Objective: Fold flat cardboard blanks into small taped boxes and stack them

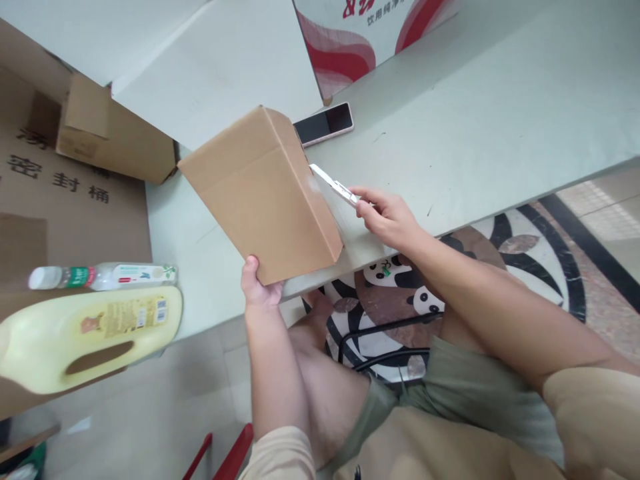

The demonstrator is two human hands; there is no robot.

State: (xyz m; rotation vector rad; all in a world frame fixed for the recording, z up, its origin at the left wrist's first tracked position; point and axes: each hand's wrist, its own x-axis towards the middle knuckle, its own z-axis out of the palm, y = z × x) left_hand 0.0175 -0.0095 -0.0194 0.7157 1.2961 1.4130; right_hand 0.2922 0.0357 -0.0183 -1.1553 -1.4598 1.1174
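A brown cardboard box [255, 200] is tilted on the pale table in front of me. My left hand [259, 285] grips its near lower corner, thumb on the face toward me and the other fingers mostly hidden under it. In my right hand [387, 215] is a white utility knife [337, 187], held between thumb and fingers. The knife's tip points up and left, close to the right side of the box; whether it touches the cardboard I cannot tell.
Behind the box lies a phone [325, 125], beside a white carton [220, 67] and a red-and-white printed carton [350, 47]. At left are a small brown box [115, 133], a clear water bottle [105, 276] and a large yellow jug [95, 333]. The table edge [480, 223] runs before me.
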